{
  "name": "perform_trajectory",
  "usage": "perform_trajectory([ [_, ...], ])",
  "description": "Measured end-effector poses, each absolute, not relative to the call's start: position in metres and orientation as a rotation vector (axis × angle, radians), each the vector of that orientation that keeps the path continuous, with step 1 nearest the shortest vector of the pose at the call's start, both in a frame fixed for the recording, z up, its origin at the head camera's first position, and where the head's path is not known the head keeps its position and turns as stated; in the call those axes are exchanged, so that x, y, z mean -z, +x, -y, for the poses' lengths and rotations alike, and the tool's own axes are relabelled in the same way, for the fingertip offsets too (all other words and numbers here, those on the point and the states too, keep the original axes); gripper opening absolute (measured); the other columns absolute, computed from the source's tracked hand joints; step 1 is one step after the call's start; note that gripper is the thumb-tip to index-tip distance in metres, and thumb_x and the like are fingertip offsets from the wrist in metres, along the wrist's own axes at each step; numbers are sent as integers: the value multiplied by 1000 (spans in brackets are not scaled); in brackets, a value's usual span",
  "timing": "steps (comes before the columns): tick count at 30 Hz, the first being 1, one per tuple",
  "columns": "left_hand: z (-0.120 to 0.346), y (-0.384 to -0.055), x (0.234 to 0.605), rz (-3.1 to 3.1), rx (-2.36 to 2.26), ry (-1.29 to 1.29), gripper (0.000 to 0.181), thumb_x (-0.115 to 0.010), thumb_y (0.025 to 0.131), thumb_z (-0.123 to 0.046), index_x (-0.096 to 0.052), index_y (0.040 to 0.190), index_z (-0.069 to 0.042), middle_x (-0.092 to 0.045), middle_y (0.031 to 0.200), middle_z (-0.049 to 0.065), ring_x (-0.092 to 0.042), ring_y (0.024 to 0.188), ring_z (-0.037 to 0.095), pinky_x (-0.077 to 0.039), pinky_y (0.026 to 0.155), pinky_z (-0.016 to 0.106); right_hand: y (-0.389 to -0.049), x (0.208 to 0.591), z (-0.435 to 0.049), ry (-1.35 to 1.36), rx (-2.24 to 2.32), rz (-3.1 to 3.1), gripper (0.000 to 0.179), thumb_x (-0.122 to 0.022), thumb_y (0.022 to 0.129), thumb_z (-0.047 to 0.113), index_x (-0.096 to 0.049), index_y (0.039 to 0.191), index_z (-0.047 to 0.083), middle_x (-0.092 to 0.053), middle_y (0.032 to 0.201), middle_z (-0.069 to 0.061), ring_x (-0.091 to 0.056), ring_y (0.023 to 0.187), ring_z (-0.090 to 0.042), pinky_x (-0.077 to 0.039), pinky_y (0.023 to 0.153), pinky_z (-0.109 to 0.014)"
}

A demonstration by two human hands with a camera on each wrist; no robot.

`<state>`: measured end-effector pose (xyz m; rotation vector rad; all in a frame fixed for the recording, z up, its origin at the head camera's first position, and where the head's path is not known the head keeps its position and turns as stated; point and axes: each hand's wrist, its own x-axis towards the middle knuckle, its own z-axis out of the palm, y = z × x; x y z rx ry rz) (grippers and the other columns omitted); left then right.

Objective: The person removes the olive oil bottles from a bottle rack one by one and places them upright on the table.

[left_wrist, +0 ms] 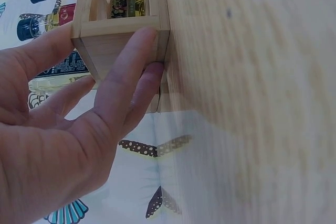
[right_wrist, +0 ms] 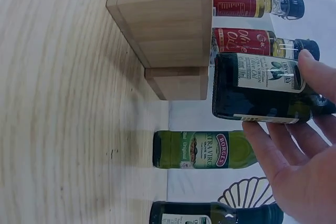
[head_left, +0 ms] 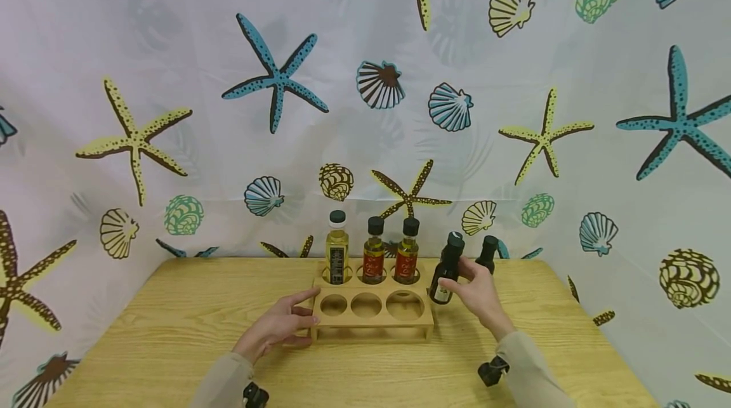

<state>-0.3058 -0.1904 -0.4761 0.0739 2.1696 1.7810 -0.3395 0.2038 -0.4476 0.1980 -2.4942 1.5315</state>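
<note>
A two-tier wooden bottle rack (head_left: 371, 316) stands on the table, three round holes showing in its front tier. Its back row carries a clear bottle of yellow oil (head_left: 337, 252) and two red-labelled olive oil bottles (head_left: 374, 261). My left hand (head_left: 276, 322) touches the rack's left end, fingers extended against the wood in the left wrist view. To the right of the rack, my right hand (head_left: 480, 290) grips a dark olive oil bottle (right_wrist: 262, 85) between thumb and fingers. The bottle is slightly tilted, its base raised beside the rack's right end.
Beyond my right hand, a green Borges olive oil bottle (right_wrist: 205, 149) and another dark bottle (right_wrist: 191, 213) stand on the table. A white cloth (head_left: 188, 141) printed with starfish and shells hangs behind the wooden table (head_left: 217, 294).
</note>
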Motion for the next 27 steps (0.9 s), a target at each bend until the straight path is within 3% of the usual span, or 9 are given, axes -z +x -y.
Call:
perform_trajectory([
  [14, 190, -305, 479, -2156, -1799, 33, 69, -65, 92, -3, -35, 154, -14, -43, 139, 34, -61, 112, 32, -58, 81, 50, -340, 461, -219, 135, -1502, 2563, 76, -74, 89, 19, -35, 150, -3, -41, 149, -27, -45, 134, -43, -40, 108, -54],
  [27, 191, -305, 476, -2154, -1777, 84, 71, -64, 93, -5, -32, 155, -13, -39, 141, 36, -58, 117, 37, -58, 82, 51, -340, 464, -234, 90, -1504, 2581, 74, -72, 90, 16, -33, 150, -4, -42, 147, -29, -44, 134, -45, -43, 105, -56],
])
